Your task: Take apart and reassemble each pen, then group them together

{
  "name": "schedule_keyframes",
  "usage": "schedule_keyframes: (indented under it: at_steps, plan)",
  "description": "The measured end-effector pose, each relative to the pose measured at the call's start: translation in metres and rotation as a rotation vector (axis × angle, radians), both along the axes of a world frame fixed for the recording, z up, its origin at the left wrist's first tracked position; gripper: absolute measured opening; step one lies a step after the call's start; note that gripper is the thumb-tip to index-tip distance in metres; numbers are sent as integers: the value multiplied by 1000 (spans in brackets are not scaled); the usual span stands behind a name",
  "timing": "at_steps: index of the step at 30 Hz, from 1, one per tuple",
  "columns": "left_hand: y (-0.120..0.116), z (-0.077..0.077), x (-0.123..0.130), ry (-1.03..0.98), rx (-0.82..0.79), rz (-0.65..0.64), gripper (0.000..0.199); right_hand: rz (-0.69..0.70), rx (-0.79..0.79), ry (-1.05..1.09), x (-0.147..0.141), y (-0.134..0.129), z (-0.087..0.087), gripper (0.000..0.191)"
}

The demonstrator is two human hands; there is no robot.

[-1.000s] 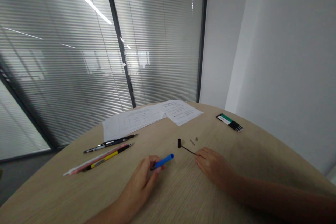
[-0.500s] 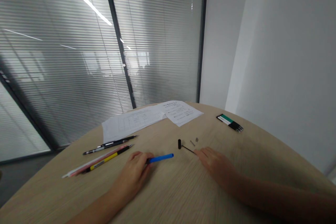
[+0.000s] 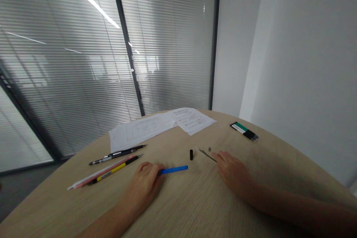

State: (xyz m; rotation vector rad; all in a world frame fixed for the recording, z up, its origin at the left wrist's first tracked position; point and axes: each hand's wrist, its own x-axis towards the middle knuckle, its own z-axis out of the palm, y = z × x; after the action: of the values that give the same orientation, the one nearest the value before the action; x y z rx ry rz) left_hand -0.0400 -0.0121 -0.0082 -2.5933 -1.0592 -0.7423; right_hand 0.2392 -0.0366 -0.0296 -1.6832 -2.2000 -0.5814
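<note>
My left hand (image 3: 147, 178) rests low over the table, its fingers closed around one end of a blue pen barrel (image 3: 175, 170). The barrel's free end points right. My right hand (image 3: 230, 167) pinches a thin dark rod (image 3: 209, 156) that looks like a pen refill, its tip pointing left and away from me. Between the hands lies a short black cylinder (image 3: 191, 154), apart from both. Just beyond my right fingertips is a tiny metallic piece (image 3: 209, 149), too small to name.
Left of my left hand lie a yellow and black pen (image 3: 117, 169), a pink and white pen (image 3: 97, 174) and dark pens (image 3: 119, 154). Printed sheets (image 3: 142, 130) cover the table's far side. A pack of several pens (image 3: 244, 131) lies at the right, near the table's curved edge.
My right hand has shifted slightly right, drawing the thin rod away from the black cylinder. The blue barrel in my left hand has moved a little right. The other pens and papers stay put.
</note>
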Motion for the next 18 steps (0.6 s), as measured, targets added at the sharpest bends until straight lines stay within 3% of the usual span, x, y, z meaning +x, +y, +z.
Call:
schedule_keyframes:
  at_steps: [4, 11, 18]
  plan:
    - [1, 0, 0, 11, -9, 60, 22, 65, 49, 161, 1, 2, 0, 36]
    - [3, -1, -2, 1, -6, 124, 21, 428, 181, 239, 0, -8, 6, 31]
    - [1, -1, -2, 17, -19, 140, 21, 475, 197, 226, 0, -8, 8, 28]
